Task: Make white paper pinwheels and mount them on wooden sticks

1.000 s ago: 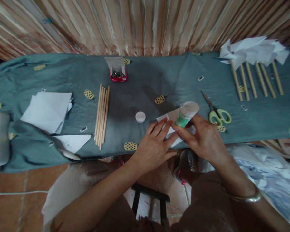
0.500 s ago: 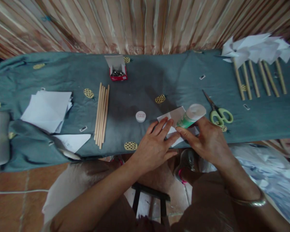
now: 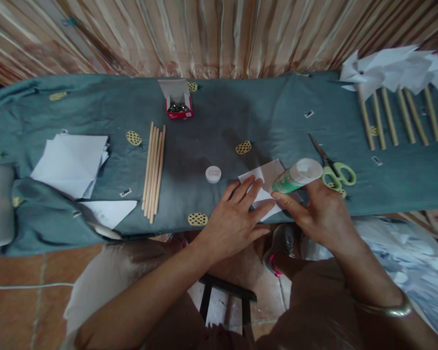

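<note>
My left hand [image 3: 237,214] lies with its fingers spread, pressing a piece of white paper [image 3: 272,170] flat at the table's near edge. A green and white glue stick [image 3: 295,176] is gripped in my right hand [image 3: 319,214], tilted with its lower end down at the paper. The exact contact is hidden by my fingers. To the left of the paper sits a round white cap [image 3: 213,174]. Just right of my right hand lie scissors [image 3: 336,170] with light green handles, blades pointing away from me.
Several wooden sticks [image 3: 154,172] lie left of the cap, with stacked white paper [image 3: 71,163] beyond them. A small red box [image 3: 178,107] of shiny metal pieces stands open at the back. White paper pinwheels [image 3: 390,70] on sticks rest at the far right.
My right hand and the glue stick have shifted slightly to the right over the paper. My left hand stays on the paper. The view has turned a little.
</note>
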Demonstrator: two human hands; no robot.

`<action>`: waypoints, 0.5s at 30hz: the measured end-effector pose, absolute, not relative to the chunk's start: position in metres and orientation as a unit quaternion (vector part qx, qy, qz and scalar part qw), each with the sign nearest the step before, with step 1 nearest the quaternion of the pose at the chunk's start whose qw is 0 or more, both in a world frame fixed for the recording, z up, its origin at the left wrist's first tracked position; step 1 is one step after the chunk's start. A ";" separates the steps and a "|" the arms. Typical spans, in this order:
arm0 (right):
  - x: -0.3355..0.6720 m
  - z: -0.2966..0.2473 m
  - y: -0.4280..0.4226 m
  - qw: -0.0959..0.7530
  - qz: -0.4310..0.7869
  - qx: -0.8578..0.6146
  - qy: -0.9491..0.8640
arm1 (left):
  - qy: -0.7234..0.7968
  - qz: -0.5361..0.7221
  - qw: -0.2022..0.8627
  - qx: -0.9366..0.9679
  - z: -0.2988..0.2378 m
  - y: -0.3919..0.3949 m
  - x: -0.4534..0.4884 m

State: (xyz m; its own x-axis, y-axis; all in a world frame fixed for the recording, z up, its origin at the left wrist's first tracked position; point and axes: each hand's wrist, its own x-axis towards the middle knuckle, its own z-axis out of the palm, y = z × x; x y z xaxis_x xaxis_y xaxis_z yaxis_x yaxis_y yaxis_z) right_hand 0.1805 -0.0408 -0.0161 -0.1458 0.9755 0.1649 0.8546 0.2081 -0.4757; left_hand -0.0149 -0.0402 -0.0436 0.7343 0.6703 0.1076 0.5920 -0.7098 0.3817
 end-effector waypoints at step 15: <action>0.179 -0.016 -0.036 0.220 0.140 -0.631 -0.730 | 0.344 0.117 0.170 0.916 -0.042 -0.040 -0.015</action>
